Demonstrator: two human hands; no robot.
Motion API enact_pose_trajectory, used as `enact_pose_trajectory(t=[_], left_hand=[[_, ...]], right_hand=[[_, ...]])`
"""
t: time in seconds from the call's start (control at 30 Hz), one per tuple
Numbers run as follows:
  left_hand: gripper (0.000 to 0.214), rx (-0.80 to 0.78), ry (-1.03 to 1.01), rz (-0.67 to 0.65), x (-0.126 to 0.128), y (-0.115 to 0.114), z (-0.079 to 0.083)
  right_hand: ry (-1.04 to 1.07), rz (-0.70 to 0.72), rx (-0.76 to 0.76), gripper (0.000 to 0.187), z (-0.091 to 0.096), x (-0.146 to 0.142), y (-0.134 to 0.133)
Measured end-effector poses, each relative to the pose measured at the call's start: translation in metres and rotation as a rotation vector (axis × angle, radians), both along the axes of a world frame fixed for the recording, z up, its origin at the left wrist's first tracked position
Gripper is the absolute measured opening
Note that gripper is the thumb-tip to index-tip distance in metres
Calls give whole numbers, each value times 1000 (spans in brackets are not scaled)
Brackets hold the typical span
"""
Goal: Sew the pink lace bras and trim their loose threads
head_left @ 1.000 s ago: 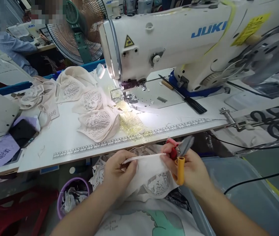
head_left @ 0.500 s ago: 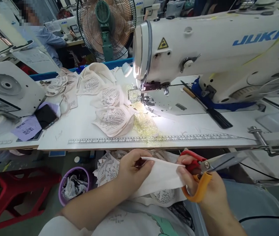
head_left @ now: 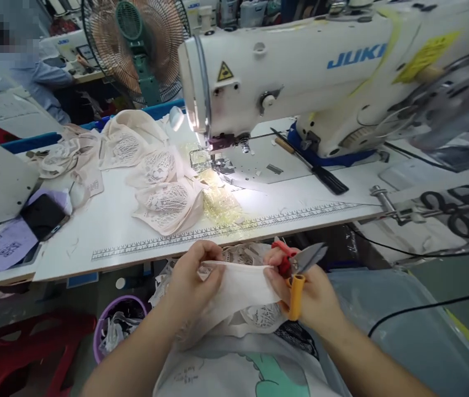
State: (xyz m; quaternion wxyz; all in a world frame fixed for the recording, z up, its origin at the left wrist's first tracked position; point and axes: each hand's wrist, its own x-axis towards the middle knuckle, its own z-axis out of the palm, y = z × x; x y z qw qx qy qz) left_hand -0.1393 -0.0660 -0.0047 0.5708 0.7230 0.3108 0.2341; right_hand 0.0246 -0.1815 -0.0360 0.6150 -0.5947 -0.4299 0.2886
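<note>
A cream lace bra (head_left: 243, 292) is stretched between my two hands, below the table's front edge. My left hand (head_left: 197, 275) pinches one end of its upper edge between thumb and fingers. At the other end, my right hand (head_left: 296, 281) pinches the same edge. Scissors (head_left: 296, 262) with one red and one orange handle hang on my right hand, their blades pointing up and right, away from the fabric. Part of the bra, with a lace cup, lies over my lap under the stretched piece.
A sewing machine (head_left: 259, 71) stands on the table (head_left: 106, 220), its lamp lit. Several lace bras (head_left: 164, 198) lie left of the needle. A screwdriver (head_left: 329, 179), a phone (head_left: 44, 215) and a printed ruler (head_left: 226, 229) are also there. Below are a purple bin (head_left: 97, 331) and a red stool (head_left: 31, 336).
The view has turned to the right, so the table and machine sit further left. The scissors have swung, their blades now pointing more upward. Both hands keep hold of the bra.
</note>
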Motion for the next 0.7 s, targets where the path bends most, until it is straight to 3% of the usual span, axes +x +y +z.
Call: enact_pose_trajectory(t=[0.13, 0.2, 0.27, 0.33, 0.43, 0.57, 0.7], left_hand=[[23, 734, 135, -173, 4, -1, 29], [17, 894, 204, -308, 12, -4, 39], [18, 918, 307, -422, 19, -4, 42], [24, 833, 374, -469, 21, -1, 40], [21, 505, 332, -456, 18, 9, 35], [19, 26, 237, -332, 11, 19, 35], [22, -247, 171, -199, 6, 22, 34]], right_hand=[[-63, 62, -33, 7, 8, -5, 4], [-97, 92, -22, 9, 12, -6, 6], [-105, 128, -6, 12, 14, -7, 8], [-100, 134, 10, 13, 15, -8, 9], [-84, 84, 0, 13, 12, -13, 12], [54, 83, -4, 21, 6, -21, 15], [248, 117, -47, 25, 6, -28, 19]])
